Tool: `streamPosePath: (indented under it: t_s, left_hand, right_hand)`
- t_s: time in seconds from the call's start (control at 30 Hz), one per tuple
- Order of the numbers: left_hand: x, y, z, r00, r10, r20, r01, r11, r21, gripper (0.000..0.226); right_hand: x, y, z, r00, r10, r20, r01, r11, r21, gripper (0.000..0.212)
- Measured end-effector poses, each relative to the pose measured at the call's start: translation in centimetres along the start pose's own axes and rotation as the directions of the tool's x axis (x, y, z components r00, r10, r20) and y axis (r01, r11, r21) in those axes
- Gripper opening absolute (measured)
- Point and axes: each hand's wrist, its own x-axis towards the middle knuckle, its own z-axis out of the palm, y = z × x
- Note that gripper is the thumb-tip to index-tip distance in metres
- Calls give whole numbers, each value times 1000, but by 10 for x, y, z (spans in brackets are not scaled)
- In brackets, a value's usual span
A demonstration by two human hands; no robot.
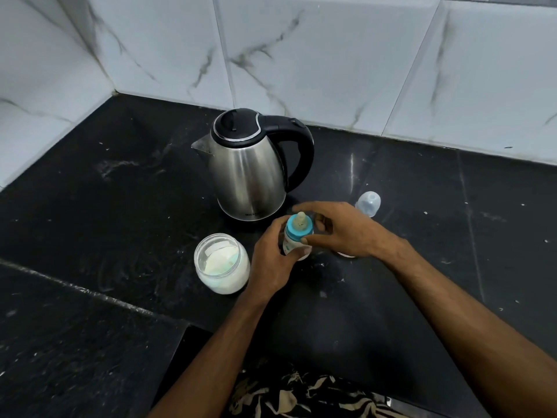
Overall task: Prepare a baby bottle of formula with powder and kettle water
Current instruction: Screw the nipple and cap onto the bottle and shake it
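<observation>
Small clear baby bottle with teal collar and cream teat [297, 236] upright on black stone surface [120, 206], long axis vertical, just in front of steel kettle with black handle [250, 170]. Left hand [271, 263] wrapped round bottle body from the left. Right hand [340, 230] over the collar from the right, fingers [313, 240] curled on its rim; nearer hand for any twist. Likely tightening or loosening collar; cannot tell which.

Open glass jar of white powder [222, 263] just left. Clear dome cap [368, 204] lying behind right hand.

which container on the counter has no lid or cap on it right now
The glass jar of white powder, left of the hands: its mouth is uncovered. The baby bottle wears its teal ring and teat, and the steel kettle has its black lid down.
</observation>
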Motion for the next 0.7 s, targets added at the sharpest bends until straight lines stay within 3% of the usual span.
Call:
streamPosePath:
  t_s: [0.07,0.17,0.3,0.4,0.47,0.57,0.67,0.7]
  left_hand:
    - [0,-1,0,1000,-1,7,1,1000,-3,61]
    - [0,-1,0,1000,-2,10,2,1000,8,62]
    - [1,-1,1,1000,-10,9,10,1000,20,62]
    - [2,-2,1,1000,-26,11,26,1000,15,65]
    - [2,-3,1,1000,-23,12,23,1000,21,64]
    - [1,-1,0,1000,-17,9,17,999,30,62]
    - [2,-1,0,1000,-16,8,16,999,35,61]
    - [2,-2,1,1000,-21,10,21,999,34,62]
  right_hand:
    - [1,-2,5,998,34,-56,-35,999,-13,50]
    - [2,-6,11,986,100,-135,-113,989,-95,55]
    - [0,-5,1,999,37,-40,-39,997,-60,74]
    - [1,-3,0,999,-8,-38,6,999,-43,53]
    - [1,-5,6,994,47,-98,-54,996,-73,48]
    - [1,-6,9,984,98,-150,-116,986,-118,59]
    - [0,-2,1,998,55,-36,-58,994,-89,77]
    - [1,0,-1,1000,25,-3,-25,997,-77,74]
